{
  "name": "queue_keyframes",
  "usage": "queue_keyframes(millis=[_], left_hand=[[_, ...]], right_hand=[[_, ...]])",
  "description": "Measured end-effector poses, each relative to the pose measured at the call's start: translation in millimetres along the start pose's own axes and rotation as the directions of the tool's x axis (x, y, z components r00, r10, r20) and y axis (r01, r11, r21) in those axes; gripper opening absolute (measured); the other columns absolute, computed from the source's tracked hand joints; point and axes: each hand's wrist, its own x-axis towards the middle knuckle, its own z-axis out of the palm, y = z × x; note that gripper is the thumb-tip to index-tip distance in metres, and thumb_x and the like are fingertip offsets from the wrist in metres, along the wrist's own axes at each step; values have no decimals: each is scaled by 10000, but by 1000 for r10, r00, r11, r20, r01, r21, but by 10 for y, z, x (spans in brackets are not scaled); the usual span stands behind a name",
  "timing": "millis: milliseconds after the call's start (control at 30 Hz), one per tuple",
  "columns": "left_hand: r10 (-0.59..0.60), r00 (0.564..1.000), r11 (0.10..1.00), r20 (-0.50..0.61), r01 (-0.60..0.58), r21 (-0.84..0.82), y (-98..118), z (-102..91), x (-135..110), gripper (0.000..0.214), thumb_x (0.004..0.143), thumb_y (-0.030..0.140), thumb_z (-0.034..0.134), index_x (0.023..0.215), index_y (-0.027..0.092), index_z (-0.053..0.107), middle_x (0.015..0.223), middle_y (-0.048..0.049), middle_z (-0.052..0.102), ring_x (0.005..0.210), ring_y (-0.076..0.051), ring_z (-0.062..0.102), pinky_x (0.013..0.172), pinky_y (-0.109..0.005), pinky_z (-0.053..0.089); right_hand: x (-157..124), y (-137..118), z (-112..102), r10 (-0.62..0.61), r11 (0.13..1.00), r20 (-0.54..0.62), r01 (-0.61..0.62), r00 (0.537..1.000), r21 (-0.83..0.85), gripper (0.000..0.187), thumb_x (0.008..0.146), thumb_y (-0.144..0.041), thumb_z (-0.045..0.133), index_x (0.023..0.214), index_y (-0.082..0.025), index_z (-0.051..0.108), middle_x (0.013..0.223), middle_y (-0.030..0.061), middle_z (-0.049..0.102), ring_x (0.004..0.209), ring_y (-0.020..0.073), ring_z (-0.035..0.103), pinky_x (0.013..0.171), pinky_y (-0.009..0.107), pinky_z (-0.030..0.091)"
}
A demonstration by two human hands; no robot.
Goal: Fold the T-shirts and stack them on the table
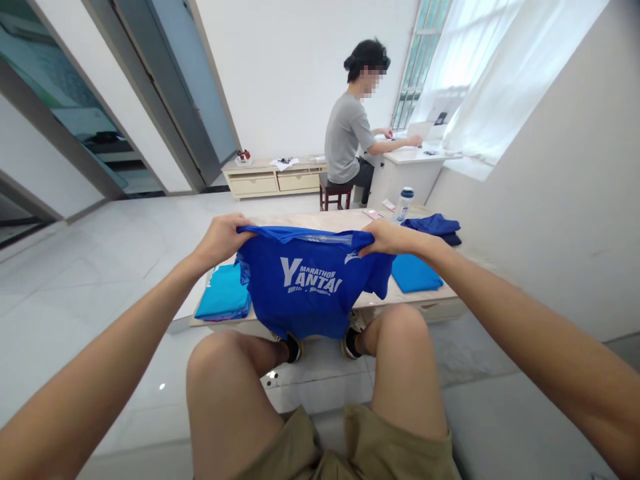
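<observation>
Our left hand [220,243] and right hand [395,239] hold a blue T-shirt [305,287] up by its top edge, fingers clamped on the cloth, with the shirt hanging in front of the table [320,221]. On the table, a folded turquoise shirt [223,293] lies at nine o'clock, a folded blue shirt [416,273] at three, and a navy shirt [433,227] and water bottle [404,205] at two.
</observation>
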Motion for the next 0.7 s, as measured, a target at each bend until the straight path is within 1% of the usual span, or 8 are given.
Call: queue_keyframes(millis=[67, 133, 233, 333, 433, 600, 667, 700], left_hand=[[64, 997, 997, -41, -62, 42, 144, -152, -45, 212, 855, 409, 698, 799, 225, 787, 880, -59, 763, 851, -231, 699, 823, -310, 561], [68, 993, 997, -92, -65, 30, 249, -227, -122, 258, 921, 437, 639, 803, 220, 712, 848, -49, 726, 832, -221, 670, 790, -306, 536], [-8, 988, 998, -151, -1, -61, 325, -214, -275, 313, 988, 481, 550, 817, 225, 606, 734, -7, 631, 727, -188, 589, 696, -284, 482], [-71, 988, 993, -140, 56, -107, 327, -155, -416, 350, 940, 519, 616, 762, 242, 499, 646, 30, 524, 647, -160, 496, 616, -265, 412], [-66, 996, 995, -57, 61, -82, 292, -158, -500, 434, 862, 569, 717, 717, 245, 468, 616, 42, 501, 634, -150, 464, 593, -256, 381], [-41, 973, 997, 228, 56, -58, 197, -249, -549, 471, 823, 674, 751, 723, 228, 639, 618, 27, 597, 633, -159, 521, 591, -262, 408], [-34, 971, 998, 236, 46, -49, 151, -249, -556, 452, 852, 675, 714, 787, 228, 733, 692, 2, 693, 676, -186, 595, 645, -280, 469], [-31, 981, 998, 189, 39, -38, 128, -236, -557, 434, 866, 658, 698, 818, 231, 758, 750, -13, 736, 720, -205, 635, 687, -291, 500]], right_hand=[[-94, -50, -106, 9, 997, -46, -13, 999, -71, 222, 851, -460, 821, 801, -245, 845, 784, 41, 782, 767, 245, 690, 758, 339, 505], [-182, -71, -175, 14, 994, -197, -36, 980, -107, 193, 895, -367, 736, 885, -227, 867, 881, 81, 801, 858, 267, 711, 825, 356, 518], [-278, -65, -214, 51, 992, -470, -101, 881, -81, 247, 882, -281, 666, 993, -195, 870, 983, 123, 794, 952, 300, 714, 889, 402, 548], [-308, -22, -219, 162, 984, -638, -169, 753, 51, 264, 892, -282, 640, 1037, -197, 843, 1041, 139, 802, 973, 323, 721, 920, 462, 585], [-302, 44, -265, 235, 972, -691, -183, 684, 150, 278, 920, -323, 627, 1072, -195, 822, 1058, 135, 824, 991, 335, 743, 978, 498, 598], [-344, 149, -382, 201, 978, -712, -180, 673, 105, 286, 924, -318, 626, 1048, -183, 846, 1062, 126, 845, 1009, 328, 761, 1012, 461, 588], [-371, 188, -380, 213, 975, -723, -193, 657, 112, 281, 936, -331, 640, 1044, -184, 853, 1045, 125, 848, 983, 324, 764, 997, 451, 592], [-381, 207, -364, 223, 972, -733, -200, 643, 120, 283, 945, -347, 646, 1043, -183, 855, 1037, 126, 849, 970, 324, 766, 989, 450, 592]])
